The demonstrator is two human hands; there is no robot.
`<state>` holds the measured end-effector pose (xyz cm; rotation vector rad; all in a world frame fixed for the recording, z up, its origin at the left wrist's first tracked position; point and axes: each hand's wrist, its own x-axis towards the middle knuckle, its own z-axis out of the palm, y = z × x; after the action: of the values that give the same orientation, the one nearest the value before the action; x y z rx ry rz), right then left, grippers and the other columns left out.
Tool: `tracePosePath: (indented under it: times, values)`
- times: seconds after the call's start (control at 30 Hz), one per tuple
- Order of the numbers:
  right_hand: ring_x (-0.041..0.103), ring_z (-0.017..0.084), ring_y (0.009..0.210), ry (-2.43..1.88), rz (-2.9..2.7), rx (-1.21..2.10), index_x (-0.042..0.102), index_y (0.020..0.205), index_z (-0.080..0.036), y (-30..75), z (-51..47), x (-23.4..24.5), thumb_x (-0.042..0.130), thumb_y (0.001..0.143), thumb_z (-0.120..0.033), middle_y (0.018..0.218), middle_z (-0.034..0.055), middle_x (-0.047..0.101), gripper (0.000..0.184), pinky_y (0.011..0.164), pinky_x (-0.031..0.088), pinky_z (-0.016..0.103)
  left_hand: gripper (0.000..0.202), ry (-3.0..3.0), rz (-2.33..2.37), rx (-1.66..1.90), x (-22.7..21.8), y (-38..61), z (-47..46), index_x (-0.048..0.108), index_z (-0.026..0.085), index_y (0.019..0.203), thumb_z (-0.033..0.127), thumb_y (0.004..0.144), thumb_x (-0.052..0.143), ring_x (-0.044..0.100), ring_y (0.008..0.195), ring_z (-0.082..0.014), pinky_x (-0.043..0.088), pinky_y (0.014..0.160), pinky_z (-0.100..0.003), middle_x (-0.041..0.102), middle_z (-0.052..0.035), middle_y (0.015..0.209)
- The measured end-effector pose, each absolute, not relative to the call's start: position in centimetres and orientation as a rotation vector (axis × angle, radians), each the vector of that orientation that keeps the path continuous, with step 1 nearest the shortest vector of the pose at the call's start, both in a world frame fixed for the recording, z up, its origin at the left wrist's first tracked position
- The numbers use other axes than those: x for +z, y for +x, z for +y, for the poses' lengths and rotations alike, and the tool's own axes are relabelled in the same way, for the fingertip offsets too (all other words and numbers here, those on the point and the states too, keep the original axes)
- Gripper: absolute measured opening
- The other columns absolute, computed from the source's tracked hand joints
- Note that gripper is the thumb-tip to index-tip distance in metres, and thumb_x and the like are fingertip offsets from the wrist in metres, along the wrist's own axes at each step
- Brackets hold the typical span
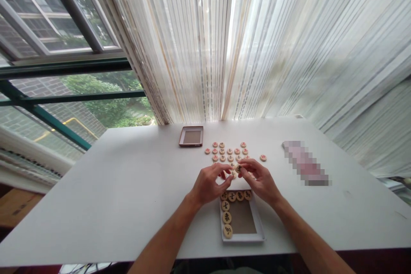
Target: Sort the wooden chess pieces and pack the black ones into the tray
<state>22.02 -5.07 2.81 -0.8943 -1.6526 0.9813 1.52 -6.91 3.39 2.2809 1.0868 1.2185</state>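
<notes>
Round wooden chess pieces [229, 151] with red characters lie loose on the white table [128, 188] beyond my hands. A shallow white box [260, 229] near the front edge holds several pieces with black characters along its top and left sides. My left hand [210, 185] is curled, its fingertips pinching a piece at about the middle of the table. My right hand [259, 179] is also curled and pinches a black-marked piece [238, 168] next to the left fingertips. Both hands hover just above the box's far end.
A brown box lid [192, 136] lies at the back of the table near the curtain [257, 43]. A blurred pink strip [305, 162] lies to the right. A window [64, 72] with green bars is at the left.
</notes>
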Motion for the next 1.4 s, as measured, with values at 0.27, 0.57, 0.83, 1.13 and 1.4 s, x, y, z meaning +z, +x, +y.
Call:
tracePosePath:
  times: [0.27,0.57,0.83,1.13,1.4]
  values:
    - [0.071,0.020,0.085,-0.976,-1.557,1.027,0.068,0.106,-0.023,25.5,-8.7,2.8,0.062,0.094,-0.036,0.099,0.0057,0.069,0.019,0.080,0.062,0.036,0.011,2.253,1.138,1.190,4.5,1.1,-7.1,0.067,0.020,0.097,0.022,0.093,0.057,0.065,0.069,-0.0128,0.055,0.069,-0.025,0.070,-0.0017,0.082]
    - [0.071,0.024,0.092,-1.126,-1.375,1.063,0.067,0.104,-0.023,28.3,-12.8,-0.5,0.075,0.083,-0.041,0.100,0.0079,0.072,0.029,0.087,0.062,0.037,0.016,2.192,1.180,1.114,4.7,0.3,-14.0,0.068,0.023,0.103,0.019,0.090,0.061,0.060,0.110,-0.0244,0.053,0.097,-0.043,0.066,-0.0093,0.113]
    - [0.071,0.022,0.092,-1.068,-1.368,1.149,0.064,0.109,-0.023,25.8,-13.2,-1.3,0.076,0.083,-0.037,0.101,0.0069,0.072,0.032,0.087,0.060,0.033,0.024,2.218,1.243,1.053,2.6,0.8,-16.8,0.067,0.026,0.107,0.015,0.086,0.063,0.047,0.130,-0.0283,0.045,0.109,-0.050,0.059,-0.0081,0.131]
    - [0.071,0.020,0.081,-1.155,-1.311,1.172,0.067,0.101,-0.022,26.0,-13.3,-0.5,0.072,0.085,-0.044,0.084,0.0037,0.073,0.027,0.077,0.060,0.031,0.019,2.230,1.322,1.128,1.1,0.7,-16.9,0.069,0.027,0.103,0.017,0.089,0.061,0.046,0.129,-0.0291,0.046,0.108,-0.052,0.060,-0.0070,0.128]
    - [0.067,0.019,0.087,-1.114,-1.355,1.139,0.064,0.097,-0.022,26.2,-13.0,-1.6,0.073,0.085,-0.039,0.094,0.0038,0.068,0.023,0.078,0.057,0.028,0.018,2.238,1.435,1.067,0.9,0.8,-17.0,0.069,0.027,0.103,0.018,0.090,0.060,0.053,0.118,-0.0275,0.051,0.100,-0.048,0.058,-0.0087,0.122]
